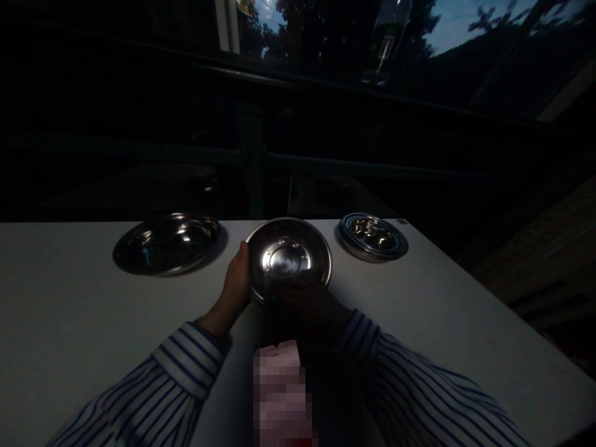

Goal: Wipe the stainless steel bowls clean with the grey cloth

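A shiny metal bowl (286, 257) is tilted toward me above the middle of the white table. My left hand (237, 279) grips its left rim, thumb upward along the edge and the other fingers hidden behind it. Over the bowl's near lower edge lies my right hand (311, 304), dark in shadow. Its fingers cannot be made out, nor whether they hold anything. Left of the bowl stands a wide metal basin (162, 251). To the right sits a stack of smaller metal bowls or plates (372, 236).
The white table (442, 323) has its far edge just behind the metalware, and its right edge slants toward me. A window with a clear bottle (386, 40) on its sill lies beyond. A pixelated pinkish patch covers the near middle. The room is dim.
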`<action>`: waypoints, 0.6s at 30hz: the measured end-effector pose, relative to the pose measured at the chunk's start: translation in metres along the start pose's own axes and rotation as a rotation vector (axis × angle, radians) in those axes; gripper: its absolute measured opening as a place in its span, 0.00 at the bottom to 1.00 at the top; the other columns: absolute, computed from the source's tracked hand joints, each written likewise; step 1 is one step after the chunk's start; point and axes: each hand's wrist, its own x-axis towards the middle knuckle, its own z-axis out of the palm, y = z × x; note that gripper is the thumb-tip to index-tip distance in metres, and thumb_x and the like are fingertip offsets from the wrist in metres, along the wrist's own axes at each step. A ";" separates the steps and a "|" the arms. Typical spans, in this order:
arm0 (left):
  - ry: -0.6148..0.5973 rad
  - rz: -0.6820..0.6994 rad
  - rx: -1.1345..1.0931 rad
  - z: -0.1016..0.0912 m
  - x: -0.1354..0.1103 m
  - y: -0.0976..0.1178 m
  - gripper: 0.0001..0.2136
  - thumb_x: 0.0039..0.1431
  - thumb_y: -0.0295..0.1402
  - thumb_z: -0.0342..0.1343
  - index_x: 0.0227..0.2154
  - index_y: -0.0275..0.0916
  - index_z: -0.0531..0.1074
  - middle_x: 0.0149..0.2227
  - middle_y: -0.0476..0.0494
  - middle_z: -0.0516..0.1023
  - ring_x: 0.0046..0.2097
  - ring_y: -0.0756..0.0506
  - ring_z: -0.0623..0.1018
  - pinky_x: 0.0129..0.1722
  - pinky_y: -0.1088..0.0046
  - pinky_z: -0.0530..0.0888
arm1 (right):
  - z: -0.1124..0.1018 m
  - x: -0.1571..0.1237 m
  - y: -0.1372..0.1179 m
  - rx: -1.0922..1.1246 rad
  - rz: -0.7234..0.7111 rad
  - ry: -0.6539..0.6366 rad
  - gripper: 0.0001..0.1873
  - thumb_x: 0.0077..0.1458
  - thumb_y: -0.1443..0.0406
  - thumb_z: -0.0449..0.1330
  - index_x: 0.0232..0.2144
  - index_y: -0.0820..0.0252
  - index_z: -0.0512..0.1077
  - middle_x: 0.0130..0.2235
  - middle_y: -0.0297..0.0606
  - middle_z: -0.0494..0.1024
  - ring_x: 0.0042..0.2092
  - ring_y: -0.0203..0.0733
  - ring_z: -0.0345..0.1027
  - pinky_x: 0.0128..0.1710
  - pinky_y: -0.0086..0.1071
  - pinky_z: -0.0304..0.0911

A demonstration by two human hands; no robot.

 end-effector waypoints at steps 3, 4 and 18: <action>-0.050 0.014 0.007 0.003 0.000 0.000 0.31 0.51 0.57 0.42 0.38 0.34 0.74 0.40 0.38 0.79 0.46 0.39 0.74 0.48 0.62 0.67 | -0.005 -0.018 0.005 -0.005 0.045 -0.043 0.14 0.58 0.63 0.49 0.44 0.61 0.68 0.43 0.40 0.75 0.46 0.46 0.66 0.44 0.44 0.60; -0.061 0.017 0.006 0.004 -0.001 0.001 0.31 0.51 0.57 0.42 0.39 0.34 0.74 0.41 0.38 0.78 0.47 0.39 0.74 0.48 0.62 0.67 | -0.004 -0.019 0.006 -0.016 0.044 -0.044 0.14 0.58 0.62 0.49 0.45 0.61 0.67 0.45 0.40 0.74 0.47 0.48 0.65 0.44 0.45 0.60; -0.038 0.006 -0.020 0.002 -0.001 0.000 0.31 0.49 0.58 0.44 0.36 0.33 0.75 0.37 0.38 0.79 0.45 0.38 0.75 0.45 0.62 0.69 | -0.010 -0.008 -0.002 -0.020 0.038 -0.032 0.13 0.58 0.64 0.49 0.43 0.61 0.67 0.42 0.42 0.74 0.45 0.45 0.66 0.41 0.41 0.61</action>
